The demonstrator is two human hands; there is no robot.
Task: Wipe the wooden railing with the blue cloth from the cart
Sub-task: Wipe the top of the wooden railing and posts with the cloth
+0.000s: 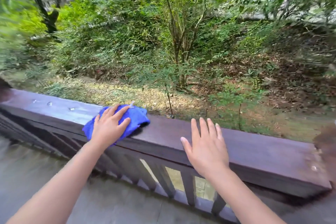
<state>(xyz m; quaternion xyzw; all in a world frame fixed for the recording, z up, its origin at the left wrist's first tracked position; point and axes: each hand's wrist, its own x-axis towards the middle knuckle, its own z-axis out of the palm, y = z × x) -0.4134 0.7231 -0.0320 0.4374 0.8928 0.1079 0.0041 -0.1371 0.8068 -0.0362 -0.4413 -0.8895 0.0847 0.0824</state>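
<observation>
A dark brown wooden railing runs across the view from upper left to lower right. A crumpled blue cloth lies on its flat top, left of centre. My left hand presses flat on the cloth with fingers spread, covering its near half. My right hand rests flat and open on the bare top of the railing, about a hand's width to the right of the cloth, holding nothing. The cart is out of view.
Vertical balusters stand under the rail. A grey paved floor lies on my side. Several metal screw heads dot the rail at left. Beyond the rail are a slope of bushes, leaf litter and a thin tree.
</observation>
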